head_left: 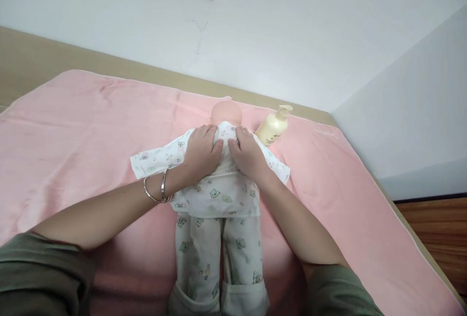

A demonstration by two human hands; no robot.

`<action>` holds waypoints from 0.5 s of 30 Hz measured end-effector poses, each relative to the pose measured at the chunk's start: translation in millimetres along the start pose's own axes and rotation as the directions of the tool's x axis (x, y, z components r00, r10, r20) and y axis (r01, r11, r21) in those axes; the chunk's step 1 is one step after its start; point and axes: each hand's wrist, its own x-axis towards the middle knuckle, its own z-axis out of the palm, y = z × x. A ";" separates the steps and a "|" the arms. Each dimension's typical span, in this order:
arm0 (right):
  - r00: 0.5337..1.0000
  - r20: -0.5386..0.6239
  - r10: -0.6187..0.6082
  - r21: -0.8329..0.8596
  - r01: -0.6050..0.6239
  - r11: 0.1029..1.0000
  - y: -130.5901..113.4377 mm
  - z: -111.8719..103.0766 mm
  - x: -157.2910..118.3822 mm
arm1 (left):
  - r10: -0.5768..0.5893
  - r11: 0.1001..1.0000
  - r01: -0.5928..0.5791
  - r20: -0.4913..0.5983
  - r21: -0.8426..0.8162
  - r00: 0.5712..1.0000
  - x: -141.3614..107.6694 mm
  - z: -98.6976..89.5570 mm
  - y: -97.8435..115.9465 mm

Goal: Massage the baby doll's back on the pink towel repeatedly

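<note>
A baby doll (226,112) lies on a pink blanket, its bare head pointing away from me. It is dressed in a white printed top (219,194) and matching printed trousers (242,253). My left hand (203,149) rests flat on the left side of the doll's upper body, fingers toward its shoulder. On the right side, my right hand (249,154) lies the same way, thumb stretched toward the middle. Both hands touch the cloth and neither grips anything. The doll's face is not visible.
A cream pump bottle (273,127) leans tilted on the pink blanket (109,126), right of the doll's head. Beyond the blanket runs a wooden surface edge (153,74) against a white wall (277,29). Brown wood (438,233) shows at the lower right.
</note>
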 end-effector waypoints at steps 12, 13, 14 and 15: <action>0.996 -0.038 -0.080 -0.180 0.072 0.981 6.6 1.9 2.9 | 0.066 0.996 -0.069 0.054 0.065 0.996 -2.4 -7.6 6.4; 0.994 -0.066 -0.091 -0.207 0.076 0.975 1.6 4.0 -2.6 | 0.034 0.998 -0.039 0.098 0.055 0.995 2.8 -9.4 3.6; 0.990 -0.092 -0.103 -0.227 0.080 0.971 -2.8 6.0 -7.6 | 0.002 0.999 -0.009 0.142 0.045 0.990 7.5 -11.0 0.9; 0.987 -0.108 -0.116 -0.236 0.088 0.968 -6.2 7.4 -11.5 | -0.023 0.999 0.016 0.174 0.040 0.984 10.9 -12.1 -1.1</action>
